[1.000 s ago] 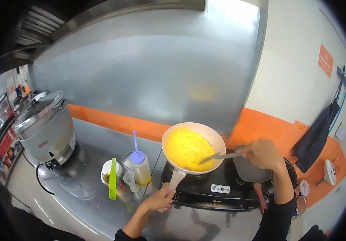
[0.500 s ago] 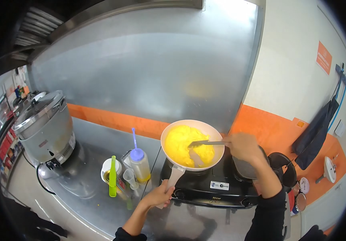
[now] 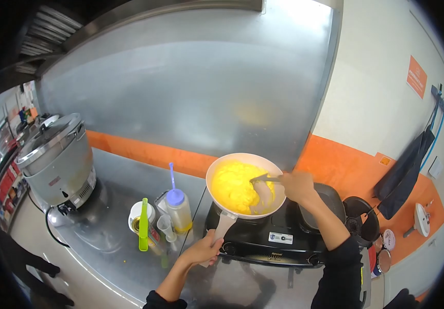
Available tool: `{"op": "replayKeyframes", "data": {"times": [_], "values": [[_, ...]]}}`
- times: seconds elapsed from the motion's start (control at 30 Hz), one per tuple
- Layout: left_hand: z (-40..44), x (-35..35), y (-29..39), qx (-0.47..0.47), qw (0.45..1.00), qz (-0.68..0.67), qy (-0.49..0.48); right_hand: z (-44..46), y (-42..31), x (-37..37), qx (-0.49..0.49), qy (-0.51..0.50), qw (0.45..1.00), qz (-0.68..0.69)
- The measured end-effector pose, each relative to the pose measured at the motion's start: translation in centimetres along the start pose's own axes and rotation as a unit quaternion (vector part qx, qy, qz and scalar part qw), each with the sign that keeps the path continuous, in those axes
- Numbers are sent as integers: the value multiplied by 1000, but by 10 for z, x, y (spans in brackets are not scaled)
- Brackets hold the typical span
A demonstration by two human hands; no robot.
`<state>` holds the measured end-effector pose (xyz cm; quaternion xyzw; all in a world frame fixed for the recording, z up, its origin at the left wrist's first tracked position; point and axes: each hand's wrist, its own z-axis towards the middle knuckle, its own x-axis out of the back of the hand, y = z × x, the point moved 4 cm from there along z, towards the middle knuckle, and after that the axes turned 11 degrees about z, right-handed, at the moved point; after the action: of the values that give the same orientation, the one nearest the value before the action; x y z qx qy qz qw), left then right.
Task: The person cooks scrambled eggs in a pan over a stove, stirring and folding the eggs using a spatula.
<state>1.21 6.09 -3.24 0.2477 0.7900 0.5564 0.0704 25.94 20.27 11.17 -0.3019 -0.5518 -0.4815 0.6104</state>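
Observation:
A light-coloured frying pan (image 3: 278, 202) is over the left side of the black gas stove (image 3: 253, 253). Soft yellow egg (image 3: 232, 188) fills much of it, with bare pan showing at the right. My left hand (image 3: 204, 251) is closed round the pale pan handle (image 3: 225, 225). In my right hand (image 3: 297, 187) is a grey spatula (image 3: 267, 178), its blade among the egg. Beneath my right forearm, a dark square pan (image 3: 328, 198) sits on the stove's right side, partly hidden.
Left of the stove stand a squeeze bottle (image 3: 181, 212), a small clear cup (image 3: 166, 226) and a white tub (image 3: 141, 214) with a green utensil (image 3: 143, 232). A large cooker (image 3: 60, 167) is farther left. Someone's legs (image 3: 36, 278) show at lower left.
The spatula and my right hand have moved up and left since the first frame, then slightly right. More bare pan shows. The person's legs at lower left have come further into view.

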Motion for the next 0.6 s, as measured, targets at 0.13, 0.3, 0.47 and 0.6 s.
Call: {"op": "replayKeyframes", "data": {"times": [0.13, 0.3, 0.47, 0.6], "values": [[2, 1, 1, -4, 1000, 11, 3, -4, 6, 18, 87, 81, 993, -3], [0, -2, 3, 5, 1000, 10, 7, -47, 4, 97, 36, -28, 999, 23], [-1, -1, 3, 11, 1000, 1, 3, -53, 10, 95, 57, -153, 980, 118], [-2, 0, 3, 3, 1000, -3, 4, -41, -29, 52, 27, -137, 982, 125]]}}
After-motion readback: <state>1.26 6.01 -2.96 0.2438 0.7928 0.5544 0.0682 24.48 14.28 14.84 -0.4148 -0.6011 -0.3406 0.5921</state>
